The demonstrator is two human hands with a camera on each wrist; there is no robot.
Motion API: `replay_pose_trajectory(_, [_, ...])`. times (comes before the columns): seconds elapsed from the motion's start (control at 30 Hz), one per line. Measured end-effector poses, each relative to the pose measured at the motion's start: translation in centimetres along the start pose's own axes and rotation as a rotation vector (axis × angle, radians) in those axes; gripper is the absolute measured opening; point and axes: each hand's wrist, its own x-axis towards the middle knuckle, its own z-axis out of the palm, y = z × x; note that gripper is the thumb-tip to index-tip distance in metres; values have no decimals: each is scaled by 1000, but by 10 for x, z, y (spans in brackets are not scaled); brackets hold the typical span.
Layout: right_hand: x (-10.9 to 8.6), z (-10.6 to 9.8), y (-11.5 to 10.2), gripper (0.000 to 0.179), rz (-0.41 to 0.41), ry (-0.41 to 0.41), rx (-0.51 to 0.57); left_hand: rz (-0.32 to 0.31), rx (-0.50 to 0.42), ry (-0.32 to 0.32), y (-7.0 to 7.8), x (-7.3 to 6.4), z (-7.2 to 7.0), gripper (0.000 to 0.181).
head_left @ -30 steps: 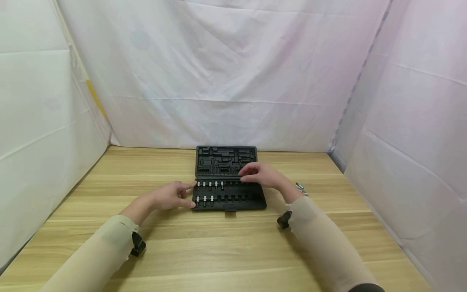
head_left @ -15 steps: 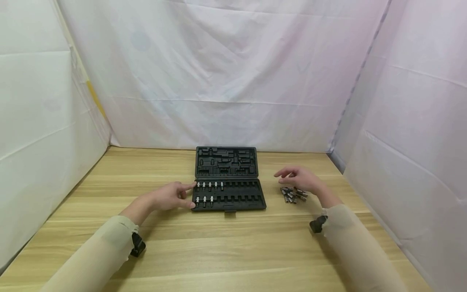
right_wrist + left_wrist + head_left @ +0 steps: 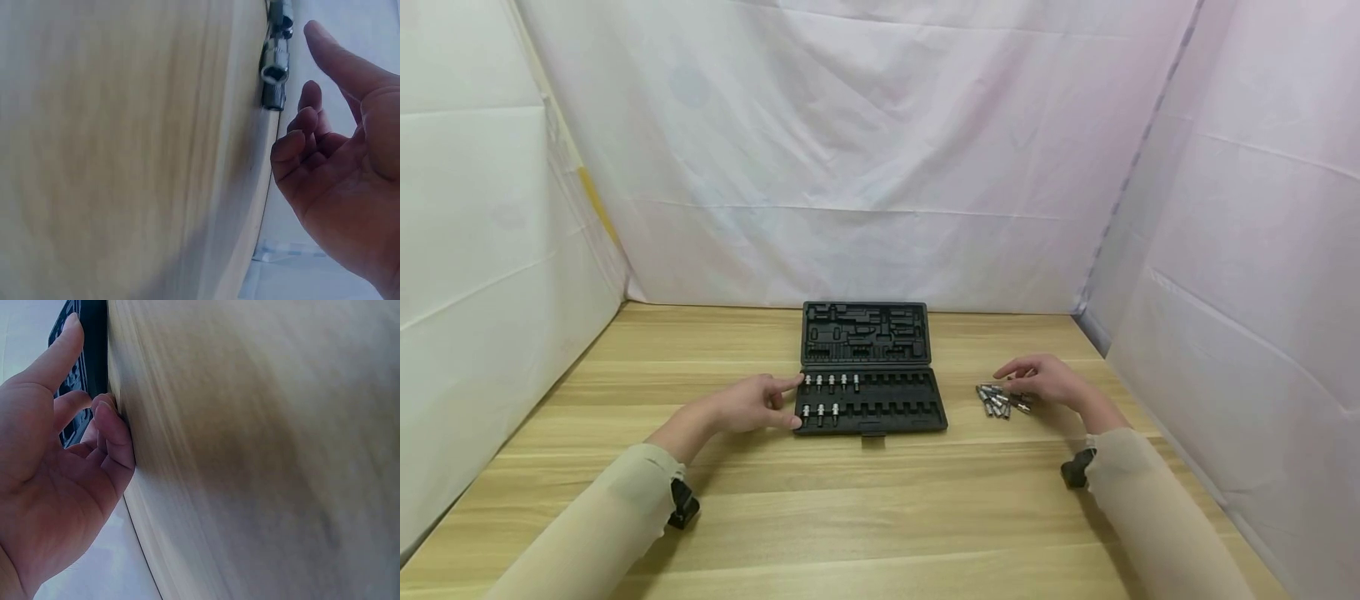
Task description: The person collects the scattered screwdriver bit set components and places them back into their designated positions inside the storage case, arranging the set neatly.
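Observation:
A black socket case (image 3: 898,427) lies unfolded on the table, its moulded lid (image 3: 865,332) at the back. Several silver bit sockets (image 3: 831,381) fill the left part of the back row, and three sockets (image 3: 821,412) stand at the left of the front row. My left hand (image 3: 747,404) touches the case's left edge with thumb and index finger spread apart; its other fingers are curled in the left wrist view. To the right of the case, my right hand (image 3: 1048,383) hovers at a pile of loose sockets (image 3: 994,402), thumb and fingers apart, holding nothing visible.
The wood-grain table (image 3: 850,517) stretches in front of the case. White cloth (image 3: 865,167) hangs behind it, and white sheeting closes off both sides. Slots in the right part of both case rows are vacant.
My right hand has left the case, moved right to the loose sockets and come down beside them, uncovering the case's right part. The left hand has stayed in place.

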Motion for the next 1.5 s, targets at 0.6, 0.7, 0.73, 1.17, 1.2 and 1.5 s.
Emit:
replay_pose_trajectory(0.6, [6, 1, 0, 23, 14, -47, -93, 11, -18, -14, 0, 1, 0, 91])
replay_pose_trajectory(0.7, [7, 0, 1, 23, 15, -55, -96, 6, -20, -13, 0, 1, 0, 91])
replay_pose_trajectory(0.73, [7, 0, 1, 22, 24, -55, -94, 7, -19, -12, 0, 1, 0, 91])
replay_pose_trajectory(1.17, [8, 2, -3, 21, 3, -47, -69, 7, -25, -9, 1, -1, 0, 91])
replay_pose_trajectory(1.2, [8, 3, -3, 21, 3, -45, -64, 10, -25, -11, 1, -1, 0, 91])
replay_pose_trajectory(1.5, [11, 0, -7, 21, 12, -4, -52, 0, -17, -19, 1, 1, -1, 91])
